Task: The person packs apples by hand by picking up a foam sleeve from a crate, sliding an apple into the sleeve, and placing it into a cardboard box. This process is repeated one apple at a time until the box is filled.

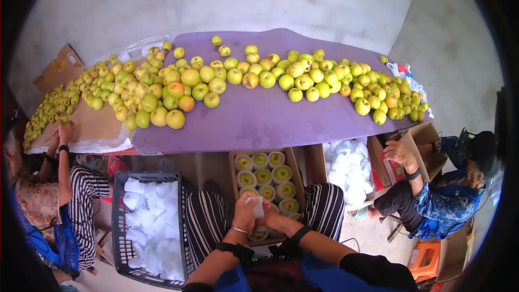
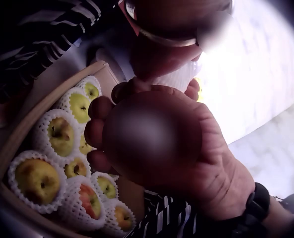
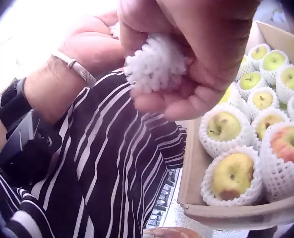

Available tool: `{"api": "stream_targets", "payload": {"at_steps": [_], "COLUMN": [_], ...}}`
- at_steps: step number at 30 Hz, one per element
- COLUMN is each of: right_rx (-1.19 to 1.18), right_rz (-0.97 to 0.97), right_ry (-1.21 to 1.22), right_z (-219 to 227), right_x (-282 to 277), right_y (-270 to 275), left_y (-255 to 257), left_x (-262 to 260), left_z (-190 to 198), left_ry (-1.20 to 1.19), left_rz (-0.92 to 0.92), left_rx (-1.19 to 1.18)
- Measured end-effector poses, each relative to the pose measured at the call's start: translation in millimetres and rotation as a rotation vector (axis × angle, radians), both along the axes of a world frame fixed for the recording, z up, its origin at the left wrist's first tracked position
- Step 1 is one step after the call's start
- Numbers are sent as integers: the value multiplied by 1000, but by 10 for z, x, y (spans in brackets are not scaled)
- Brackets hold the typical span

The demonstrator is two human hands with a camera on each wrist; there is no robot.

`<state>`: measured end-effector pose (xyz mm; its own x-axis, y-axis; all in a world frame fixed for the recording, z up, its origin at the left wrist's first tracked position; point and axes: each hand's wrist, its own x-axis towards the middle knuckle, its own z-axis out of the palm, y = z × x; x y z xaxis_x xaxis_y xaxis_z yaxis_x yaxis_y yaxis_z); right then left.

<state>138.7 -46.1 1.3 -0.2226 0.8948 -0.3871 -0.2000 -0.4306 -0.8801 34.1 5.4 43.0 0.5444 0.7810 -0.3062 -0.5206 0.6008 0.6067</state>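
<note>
My left hand [image 1: 244,215], with a bracelet at its wrist, grips a white foam net [image 1: 258,207] above the open box. My right hand [image 1: 274,221] meets it from the right. In the right wrist view its fingers curl round the foam's bunched, frilled end [image 3: 157,64]. The left wrist view shows white foam [image 2: 174,77] between the two hands; a dark, blurred round shape covers part of the right hand [image 2: 219,153]. Below them, a cardboard box [image 3: 191,168] holds rows of yellow-green apples [image 3: 231,176] in foam nets.
Loose apples [image 1: 189,77] lie heaped along a purple-covered table [image 1: 232,124] ahead. A black crate [image 1: 116,221] of foam nets stands on the left, another box of nets [image 1: 348,170] on the right. One person sits at each side. An orange stool [image 1: 425,259] stands at lower right.
</note>
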Motion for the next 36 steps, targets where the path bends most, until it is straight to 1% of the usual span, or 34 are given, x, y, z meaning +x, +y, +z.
{"api": "stream_targets", "payload": {"at_steps": [2, 3, 5, 6, 8, 9, 11, 12, 13, 15, 16, 18, 20, 22, 23, 24, 25, 26, 27, 28, 30, 31, 34, 36], "right_rx": [-165, -163, -210, -210, -49, -45, 356, 255, 156, 413, 407, 660, 906, 1020, 736, 444, 319, 265, 229, 213, 195, 187, 159, 144], "right_rz": [-91, -92, 31, 32, 2, -10, 163, 127, 84, -24, -50, -86, -108, -123, -34, 7, -8, -32, -54, -71, -98, -111, -124, -129], "right_ry": [148, 141, 22, 20, -127, -138, -694, -636, -579, -558, -574, -778, -986, -1106, -946, -817, -723, -657, -602, -560, -510, -492, -458, -443], "right_z": [286, 245, 32, -47, -178, -162, -130, -43, 44, -300, -329, -365, -396, -443, -476, -436, -397, -355, -280, -211, -124, -82, -3, 21], "right_x": [-40, -16, 7, -9, -26, -33, -23, -33, -42, -30, -15, 14, 39, 62, 80, 88, 67, 58, 22, 2, -30, -31, -46, -64], "right_y": [-19, 1, 10, 14, 37, 52, 70, 65, 62, -2, -21, -35, -54, -70, -68, -58, -70, -89, -95, -107, -122, -124, -137, -124], "left_y": [22, 25, 16, 2, -2, 17, 8, -14, -12, -29, -35, -53, -57, -67, -75, -91, -108, -116, -108, -103, -104, -106, -136, -142], "left_x": [-24, -12, -4, -9, 15, 40, 112, 172, 198, 202, 257, 335, 330, 340, 345, 345, 352, 364, 362, 337, 316, 318, 261, 222], "left_z": [-33, -31, -11, 42, 168, 159, 60, -77, -33, 79, 60, 10, 53, 62, 48, 25, -43, -147, -157, -160, -103, -85, -88, -87], "left_ry": [32, 24, -15, -16, 324, 311, 662, 597, 568, 424, 408, 374, 390, 406, 390, 376, 370, 471, 573, 571, 457, 442, 482, 563], "left_rz": [-45, -45, -18, -17, -16, -25, 100, 55, 30, -45, -71, 27, -6, -30, -20, -7, -14, -3, 11, 15, 6, 0, 17, -27], "left_rx": [103, 105, 84, 84, 336, 342, 879, 678, 687, 378, 386, 492, 534, 572, 548, 523, 525, 539, 552, 552, 409, 414, 453, 437]}}
